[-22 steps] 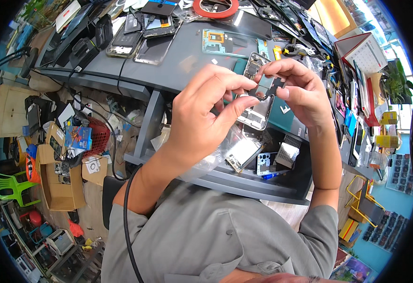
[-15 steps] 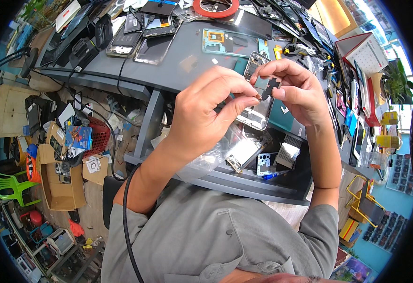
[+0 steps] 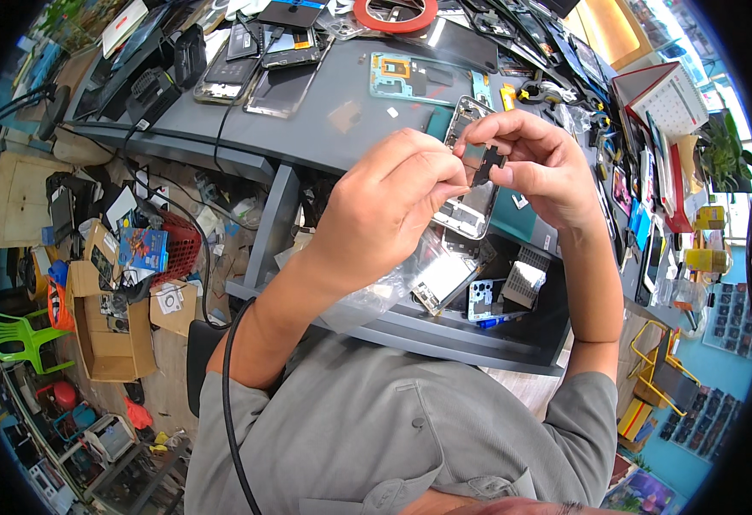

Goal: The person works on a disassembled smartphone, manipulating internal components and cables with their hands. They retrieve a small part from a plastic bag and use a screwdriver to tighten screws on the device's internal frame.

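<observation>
Above the desk edge, my right hand (image 3: 552, 176) pinches a small dark flat phone part (image 3: 484, 165) between thumb and fingers. At that part's left edge my left hand (image 3: 384, 202) has its fingertips pressed together. What lies inside this left pinch, if anything, is too small to make out. Below both hands, a silver-rimmed phone frame (image 3: 472, 215) lies tilted on a teal mat (image 3: 517, 215), partly covered by my fingers. Beyond them rests a light-blue phone frame (image 3: 427, 84) with orange and dark patches.
An open drawer (image 3: 427, 339) under the desk holds phone parts and a clear plastic bag (image 3: 367, 296). Phones and cables crowd the desk's far side, with a red tape ring (image 3: 395, 15). A black cable (image 3: 230, 403) runs past my left arm.
My left hand has turned slightly, its fingers now drawn closer together over the thumb. The dark part has shifted a little to the left and tilted within my right hand's grip.
</observation>
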`<move>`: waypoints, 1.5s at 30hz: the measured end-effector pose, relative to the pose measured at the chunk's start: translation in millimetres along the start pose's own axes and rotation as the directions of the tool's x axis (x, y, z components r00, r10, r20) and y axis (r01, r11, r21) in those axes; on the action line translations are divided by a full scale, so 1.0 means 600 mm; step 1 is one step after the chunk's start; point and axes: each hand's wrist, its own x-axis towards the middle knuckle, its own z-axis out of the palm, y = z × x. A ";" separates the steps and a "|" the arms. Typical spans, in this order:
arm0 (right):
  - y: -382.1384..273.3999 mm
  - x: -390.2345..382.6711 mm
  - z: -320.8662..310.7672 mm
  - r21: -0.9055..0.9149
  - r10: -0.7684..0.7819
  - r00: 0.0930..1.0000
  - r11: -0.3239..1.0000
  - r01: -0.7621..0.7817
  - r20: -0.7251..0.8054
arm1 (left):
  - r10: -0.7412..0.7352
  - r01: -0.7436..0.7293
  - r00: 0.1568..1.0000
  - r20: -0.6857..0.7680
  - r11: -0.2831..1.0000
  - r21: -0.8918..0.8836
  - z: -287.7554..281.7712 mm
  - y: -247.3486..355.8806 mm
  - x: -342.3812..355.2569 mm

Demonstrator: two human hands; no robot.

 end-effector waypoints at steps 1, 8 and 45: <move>0.000 0.000 -0.001 -0.002 0.006 1.000 1.000 -0.006 -0.007 | 0.009 -0.009 1.000 -0.001 1.000 0.006 0.002 -0.002 0.000; 0.005 0.007 -0.009 -0.013 -0.006 0.999 1.000 0.006 -0.042 | 0.013 -0.010 0.999 -0.034 0.997 0.079 0.006 -0.011 0.001; 0.001 -0.005 -0.055 -0.851 -0.341 0.886 0.514 -0.105 -0.315 | 0.007 0.111 0.971 -0.238 0.870 0.480 0.006 -0.064 -0.006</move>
